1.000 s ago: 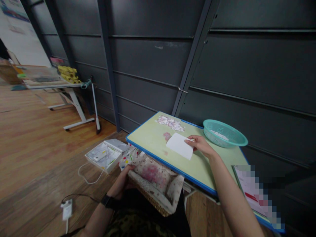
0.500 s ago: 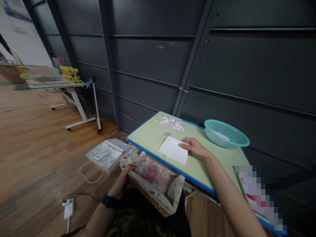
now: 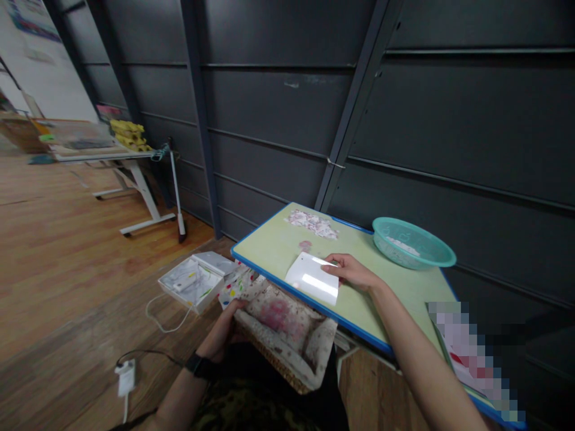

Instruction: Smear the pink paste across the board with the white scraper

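My right hand [image 3: 353, 272] grips the right edge of a white glossy sheet [image 3: 312, 278], which bends a little and catches the light near the table's front edge. My left hand [image 3: 232, 314] is closed on the left rim of a cloth-lined wicker basket [image 3: 309, 374] on my lap, tucked against the table's edge. Pink and brown stains mark the basket's lining. Small white and pinkish scraps [image 3: 312, 224] lie in a flat heap on the pale green table [image 3: 265, 245], with a little pinkish patch [image 3: 305, 246] between heap and sheet.
A teal plastic basin [image 3: 413, 239] holding white bits stands at the table's back right. A blurred-out flat item [image 3: 467, 353] lies at the right end. On the floor to the left are an open white box [image 3: 191, 284] and a power strip [image 3: 126, 378]. Dark metal panels rise behind.
My right hand has drawn the sheet slightly left and towards me, tilting it so that it now shines. My left hand and the basket stay in place.
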A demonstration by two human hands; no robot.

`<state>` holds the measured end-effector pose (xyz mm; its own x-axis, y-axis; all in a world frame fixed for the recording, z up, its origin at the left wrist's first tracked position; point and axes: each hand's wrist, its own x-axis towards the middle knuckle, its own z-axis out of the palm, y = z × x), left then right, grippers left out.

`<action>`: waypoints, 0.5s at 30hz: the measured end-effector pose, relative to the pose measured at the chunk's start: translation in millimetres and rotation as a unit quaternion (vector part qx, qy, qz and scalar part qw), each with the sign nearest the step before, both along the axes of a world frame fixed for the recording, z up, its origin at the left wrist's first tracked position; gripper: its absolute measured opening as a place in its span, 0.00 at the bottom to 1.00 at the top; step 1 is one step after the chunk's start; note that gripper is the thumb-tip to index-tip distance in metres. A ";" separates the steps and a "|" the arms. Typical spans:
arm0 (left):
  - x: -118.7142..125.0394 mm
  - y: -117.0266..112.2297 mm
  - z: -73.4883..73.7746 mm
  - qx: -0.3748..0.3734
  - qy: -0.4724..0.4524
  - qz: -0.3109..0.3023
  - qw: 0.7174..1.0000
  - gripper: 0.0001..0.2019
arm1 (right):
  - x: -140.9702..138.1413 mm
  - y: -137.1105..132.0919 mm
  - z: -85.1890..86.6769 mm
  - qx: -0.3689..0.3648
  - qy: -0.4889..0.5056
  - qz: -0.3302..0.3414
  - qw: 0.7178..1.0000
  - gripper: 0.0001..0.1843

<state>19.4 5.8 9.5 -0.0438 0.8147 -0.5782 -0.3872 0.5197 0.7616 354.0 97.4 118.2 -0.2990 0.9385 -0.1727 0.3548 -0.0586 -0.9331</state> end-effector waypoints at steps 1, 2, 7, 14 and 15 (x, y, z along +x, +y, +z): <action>-0.3 0.2 -1.1 0.001 0.003 0.000 1.000 0.24 | -0.9 -0.3 0.0 -0.004 0.002 0.001 1.000 0.35; -0.4 0.3 -1.6 0.004 0.001 -0.005 1.000 0.24 | -1.8 -0.8 0.2 -0.006 0.005 0.001 1.000 0.35; -1.0 -0.5 -0.2 -0.001 -0.021 -0.021 1.000 0.27 | -7.0 -4.2 0.0 -0.001 0.013 0.004 1.000 0.35; -2.9 0.3 -4.9 0.014 -0.003 -0.017 1.000 0.27 | 8.7 12.7 -8.0 0.112 0.038 -0.151 0.981 0.38; -2.7 0.5 -5.3 0.014 -0.006 -0.018 1.000 0.26 | 17.1 17.6 -9.3 0.146 0.034 -0.198 0.969 0.38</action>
<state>16.7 6.3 4.3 -0.0075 0.8309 -0.5563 -0.3788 0.5125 0.7706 371.1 115.0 108.9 0.0939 0.9877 0.1246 0.2946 0.0920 -0.9512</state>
